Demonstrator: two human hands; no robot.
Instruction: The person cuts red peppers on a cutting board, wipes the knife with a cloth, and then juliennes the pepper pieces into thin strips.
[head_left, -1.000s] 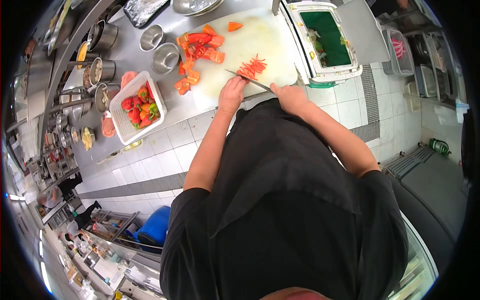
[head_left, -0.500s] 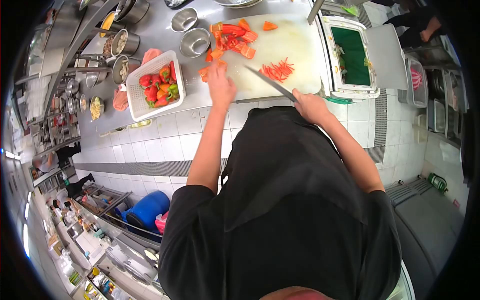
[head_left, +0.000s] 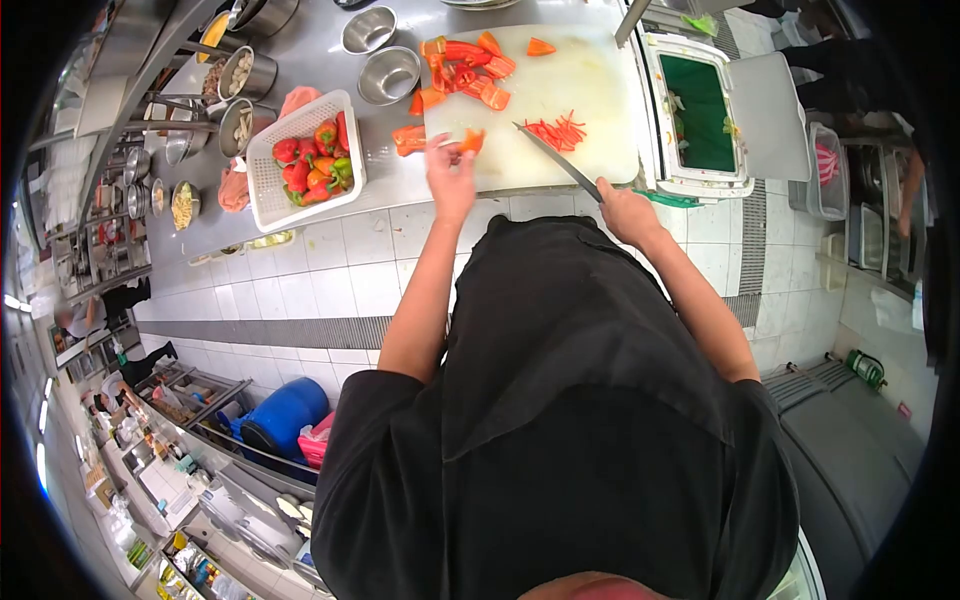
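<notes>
My left hand [head_left: 450,185] is over the near left edge of the white cutting board [head_left: 540,85], its fingers closed on an orange bell pepper piece [head_left: 472,141]. My right hand [head_left: 628,213] grips the handle of a kitchen knife [head_left: 562,164]. The blade slants up and left across the board, its tip beside a small pile of thin red pepper strips [head_left: 556,131]. Larger cut pepper pieces [head_left: 466,62] lie at the back left of the board. Another pepper piece [head_left: 408,139] rests just left of my left fingers.
A white basket [head_left: 262,185] of whole peppers [head_left: 318,165] stands to the left. Two metal bowls [head_left: 389,76] sit behind it. On the right is a bin [head_left: 702,110] with a green liner. Pots [head_left: 250,75] stand far left. Another person in dark clothing [head_left: 835,65] is at upper right.
My left hand has moved slightly right and nearer to me, now with an orange pepper piece in its fingers. The knife has shifted a little right, toward the strips.
</notes>
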